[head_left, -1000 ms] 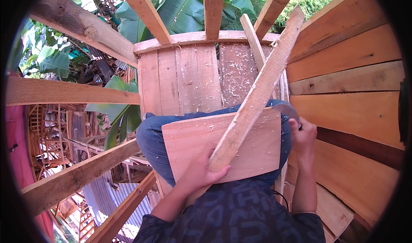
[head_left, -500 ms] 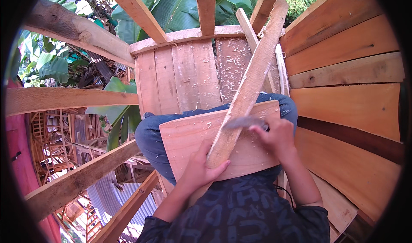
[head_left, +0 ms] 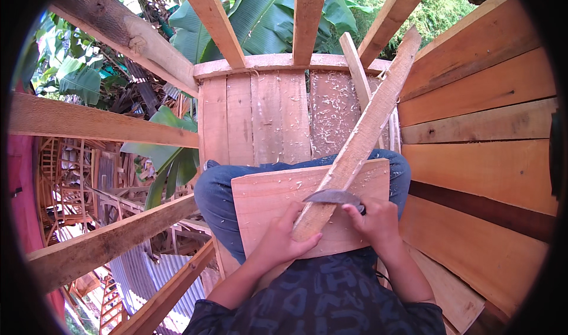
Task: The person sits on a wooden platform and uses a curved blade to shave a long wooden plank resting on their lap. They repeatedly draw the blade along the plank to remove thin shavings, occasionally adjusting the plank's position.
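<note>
A raised wooden platform [head_left: 239, 116] opens on broad green banana leaves [head_left: 254, 21], with three squared timber posts [head_left: 309, 21] rising along its far edge. To the left stand one round, knotted log [head_left: 121, 30] and three sawn beams [head_left: 106, 122]; beyond them lies a grey corrugated metal sheet [head_left: 174, 276]. On the right is a wall of smooth orange-brown planks [head_left: 479, 163].

One pair of legs in blue jeans [head_left: 222, 196] carries one flat, smooth-faced, pinkish wooden board [head_left: 266, 199]. One long, rough-grained, pale wooden strip [head_left: 367, 122] slants over this board, its near end above the lap and its pointed far end towards the posts. It partly covers one narrower pale wooden stick [head_left: 357, 66] behind it.

Two bare hands are in view. The left hand [head_left: 287, 237] has its fingers and thumb clamped on the strip's near end. The right hand [head_left: 378, 219] has its fingers wrapped round the mostly hidden handle of one dark grey, curved metal knife [head_left: 331, 197], whose blade crosses the strip just beyond the left hand; whether its edge bites cannot be told. Thin, curled wood shavings [head_left: 337, 107] litter a dark brown, rough floor panel [head_left: 322, 137] beside four paler boards.
</note>
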Action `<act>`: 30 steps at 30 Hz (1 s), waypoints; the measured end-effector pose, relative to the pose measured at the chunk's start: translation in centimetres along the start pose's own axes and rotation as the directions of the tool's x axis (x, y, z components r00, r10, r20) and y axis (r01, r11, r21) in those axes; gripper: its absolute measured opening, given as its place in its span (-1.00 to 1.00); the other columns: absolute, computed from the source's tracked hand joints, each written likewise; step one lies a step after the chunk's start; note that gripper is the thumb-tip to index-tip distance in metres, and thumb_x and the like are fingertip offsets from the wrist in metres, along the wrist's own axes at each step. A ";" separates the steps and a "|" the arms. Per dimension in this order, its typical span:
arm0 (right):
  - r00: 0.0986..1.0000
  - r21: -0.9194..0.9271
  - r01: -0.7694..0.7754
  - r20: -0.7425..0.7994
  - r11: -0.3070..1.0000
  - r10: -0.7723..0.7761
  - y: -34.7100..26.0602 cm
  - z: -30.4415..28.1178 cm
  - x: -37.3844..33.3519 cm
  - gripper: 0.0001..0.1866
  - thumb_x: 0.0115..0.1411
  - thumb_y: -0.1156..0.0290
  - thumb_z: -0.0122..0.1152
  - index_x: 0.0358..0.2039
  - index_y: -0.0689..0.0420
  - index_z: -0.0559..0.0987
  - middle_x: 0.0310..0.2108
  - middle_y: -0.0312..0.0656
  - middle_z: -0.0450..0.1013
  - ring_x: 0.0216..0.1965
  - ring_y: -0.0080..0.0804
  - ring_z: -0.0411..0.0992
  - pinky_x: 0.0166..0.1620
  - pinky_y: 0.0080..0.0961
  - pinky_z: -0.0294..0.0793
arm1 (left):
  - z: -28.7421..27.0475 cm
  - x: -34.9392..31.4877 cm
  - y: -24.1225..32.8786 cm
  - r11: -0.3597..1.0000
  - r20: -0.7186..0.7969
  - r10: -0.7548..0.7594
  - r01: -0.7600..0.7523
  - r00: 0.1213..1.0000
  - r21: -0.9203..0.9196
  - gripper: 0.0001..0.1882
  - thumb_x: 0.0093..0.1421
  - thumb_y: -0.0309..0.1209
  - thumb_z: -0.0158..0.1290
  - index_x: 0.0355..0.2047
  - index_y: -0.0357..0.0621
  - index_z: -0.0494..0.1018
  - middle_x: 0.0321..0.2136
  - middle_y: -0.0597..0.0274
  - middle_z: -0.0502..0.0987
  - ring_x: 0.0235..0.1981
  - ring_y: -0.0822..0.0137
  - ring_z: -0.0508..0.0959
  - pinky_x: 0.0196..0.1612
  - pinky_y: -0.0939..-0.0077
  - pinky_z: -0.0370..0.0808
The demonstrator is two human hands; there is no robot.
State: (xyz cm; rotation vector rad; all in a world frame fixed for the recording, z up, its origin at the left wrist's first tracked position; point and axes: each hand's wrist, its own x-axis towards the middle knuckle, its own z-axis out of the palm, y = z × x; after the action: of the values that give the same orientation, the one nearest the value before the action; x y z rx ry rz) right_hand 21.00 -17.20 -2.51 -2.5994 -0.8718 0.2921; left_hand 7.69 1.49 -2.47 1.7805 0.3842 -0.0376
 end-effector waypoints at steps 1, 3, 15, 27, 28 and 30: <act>1.000 -0.002 -0.027 -0.010 1.000 0.027 0.2 -0.1 0.2 -0.42 0.11 -0.19 0.15 -0.56 0.18 0.57 -0.65 0.01 0.46 -0.55 0.01 0.50 -0.48 -0.19 0.45 | 0.1 0.1 0.1 1.000 -0.019 0.030 -0.030 0.999 -0.007 -0.43 0.01 -0.26 0.28 -0.05 -0.24 0.31 -0.35 -0.13 0.55 -0.29 -0.03 0.62 -0.26 0.29 0.52; 0.996 -0.003 -0.079 -0.028 0.997 0.079 1.2 -0.4 1.3 -0.43 0.13 -0.18 0.14 -0.53 0.17 0.59 -0.63 0.02 0.47 -0.54 0.02 0.50 -0.47 -0.21 0.46 | -0.1 -0.1 -0.4 1.000 0.015 0.013 -0.014 1.000 0.024 -0.42 0.01 -0.26 0.28 -0.03 -0.24 0.30 -0.33 -0.14 0.55 -0.27 -0.04 0.62 -0.24 0.27 0.52; 0.994 0.058 -0.100 -0.044 0.993 0.103 2.5 -1.3 3.1 -0.48 0.14 -0.07 0.19 -0.62 0.19 0.53 -0.70 0.00 0.42 -0.56 -0.04 0.50 -0.48 -0.24 0.45 | -0.4 -0.5 -0.1 0.998 0.043 -0.060 0.059 0.997 0.022 -0.38 0.02 -0.25 0.27 0.02 -0.24 0.29 -0.21 -0.16 0.53 -0.20 -0.08 0.59 -0.16 0.23 0.50; 0.999 0.094 0.050 -0.021 0.994 -0.049 1.4 -0.2 1.6 -0.51 0.13 -0.07 0.19 -0.60 0.16 0.58 -0.68 -0.02 0.45 -0.60 -0.06 0.49 -0.52 -0.21 0.44 | -0.1 0.0 -0.3 0.999 0.039 -0.023 0.021 0.999 0.050 -0.33 -0.04 -0.28 0.31 0.04 -0.27 0.30 -0.21 -0.04 0.55 -0.16 0.17 0.60 -0.10 0.39 0.49; 0.972 0.062 0.231 0.022 0.971 -0.232 0.8 -0.2 0.9 -0.51 0.13 -0.06 0.19 -0.60 0.15 0.59 -0.68 -0.02 0.44 -0.60 -0.05 0.49 -0.52 -0.22 0.44 | -0.1 -0.1 -0.5 0.998 0.011 0.042 -0.042 0.999 0.052 -0.34 -0.04 -0.27 0.31 0.03 -0.27 0.31 -0.22 -0.04 0.55 -0.18 0.17 0.60 -0.11 0.39 0.49; 0.994 0.128 0.106 -0.022 0.986 -0.105 1.4 -0.4 1.7 -0.50 0.14 -0.06 0.19 -0.61 0.17 0.58 -0.68 0.00 0.44 -0.59 -0.02 0.49 -0.51 -0.20 0.44 | -0.2 0.0 0.1 0.999 0.023 -0.022 0.021 0.999 0.049 -0.35 -0.04 -0.27 0.32 0.01 -0.26 0.31 -0.24 -0.04 0.55 -0.18 0.17 0.60 -0.12 0.38 0.49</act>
State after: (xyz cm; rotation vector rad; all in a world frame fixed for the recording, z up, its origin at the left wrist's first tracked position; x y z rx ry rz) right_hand 23.24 -17.27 -2.81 -2.4243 -0.9492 0.2896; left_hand 7.67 1.62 -2.34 1.8222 0.3883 -0.0837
